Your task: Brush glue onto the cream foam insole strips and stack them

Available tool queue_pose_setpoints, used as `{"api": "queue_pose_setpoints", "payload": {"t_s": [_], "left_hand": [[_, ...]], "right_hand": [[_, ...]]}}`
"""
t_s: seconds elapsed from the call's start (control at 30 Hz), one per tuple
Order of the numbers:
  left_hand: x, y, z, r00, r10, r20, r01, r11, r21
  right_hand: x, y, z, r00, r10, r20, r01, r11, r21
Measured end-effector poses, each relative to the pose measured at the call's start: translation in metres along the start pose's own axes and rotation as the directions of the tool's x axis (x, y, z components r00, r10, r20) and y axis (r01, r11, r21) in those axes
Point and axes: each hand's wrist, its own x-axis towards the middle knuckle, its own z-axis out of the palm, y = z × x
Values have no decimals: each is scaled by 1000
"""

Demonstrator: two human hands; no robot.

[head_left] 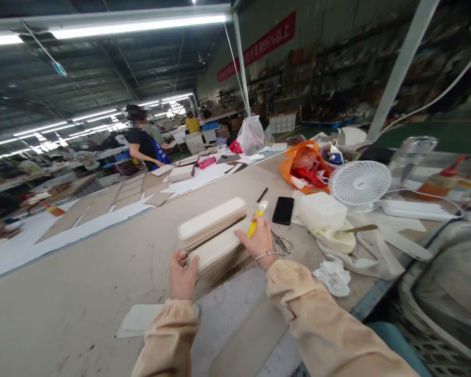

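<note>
Cream boards under both hands; scissors, phone, fan alongside.

Both forearms are extended forward in beige sleeves. The left hand is laid flat, fingers spread. The right hand is closed in a grip, wrist braceleted.

Two stacks of cream panels, one yellow-handled brush, one phone, one fan, one pair of scissors.
</note>
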Motion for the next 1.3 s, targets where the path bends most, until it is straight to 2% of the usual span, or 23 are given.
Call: {"api": "queue_pose_setpoints", "payload": {"t_s": [0.1,0.23,0.3,0.37,0.4,0.47,0.53,0.6,0.7,0.77,0.83,0.9,1.0,1.17,1.3], "left_hand": [[0,4,2,1000,-4,-3,4,1000,21],[-5,9,3,998,28,-61,-29,999,-15],[-15,9,-4,994,58,-94,-61,998,-27],[-34,7,-19,982,167,-88,-165,986,31],[-48,5,-28,966,252,-56,-246,965,90],[-83,-6,-49,900,430,71,-435,873,222],[-122,-24,-68,829,518,211,-559,773,298],[-160,-45,-84,768,553,322,-638,701,319],[-203,-72,-98,664,566,490,-733,623,274],[-219,-83,-102,635,564,528,-751,610,251],[-226,-87,-104,643,572,509,-743,627,235],[-228,-89,-104,654,585,479,-734,645,214],[-227,-92,-103,645,606,465,-741,645,188],[-229,-94,-103,638,622,454,-750,635,186],[-230,-94,-102,637,635,438,-756,627,189]], "right_hand": [[13,14,-15,998,24,-56,-27,999,-46],[21,39,-51,989,-89,-118,80,993,-83],[13,49,-73,985,-134,-105,131,991,-43],[-4,53,-97,986,-155,-60,158,987,40],[-15,54,-109,988,-153,-26,154,984,93],[-42,54,-130,991,-112,70,95,971,218],[-70,51,-145,981,-78,176,10,934,357],[-94,48,-154,959,-82,270,-55,885,462],[-122,41,-153,903,-66,425,-188,828,528],[-135,36,-147,854,-25,520,-299,794,529],[-147,30,-139,798,16,602,-399,764,508],[-159,22,-129,718,34,695,-479,748,458],[-178,9,-112,612,17,790,-525,756,391],[-199,-10,-83,548,-36,836,-491,795,356],[-198,-14,-72,524,-23,851,-445,845,297]]}}
